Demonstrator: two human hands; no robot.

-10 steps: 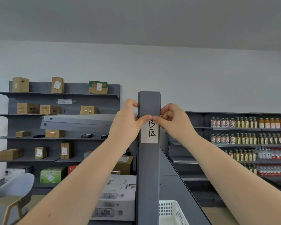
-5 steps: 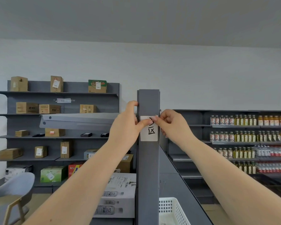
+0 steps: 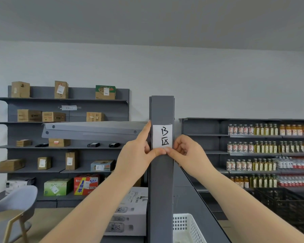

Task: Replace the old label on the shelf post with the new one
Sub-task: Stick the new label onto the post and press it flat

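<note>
A white paper label (image 3: 162,136) with black handwriting sits flat on the front face of the grey shelf post (image 3: 161,181), near its top. My left hand (image 3: 136,155) is at the post's left side, its thumb pressed on the label's bottom edge and its index finger stretched up along the post's left edge. My right hand (image 3: 186,151) is at the right side, fingers curled, thumb pressed on the same bottom edge. Both thumb tips meet at the label's lower edge. The label's whole text is visible.
A white plastic basket (image 3: 186,227) stands below, right of the post. A white carton (image 3: 128,214) lies left of it. Grey shelves with cardboard boxes (image 3: 60,130) fill the left; shelves of bottles (image 3: 263,148) fill the right. A grey chair (image 3: 12,211) stands at lower left.
Both thumbs have slid down from the label's top edge to its bottom edge, uncovering the writing. The label has stayed on the post.
</note>
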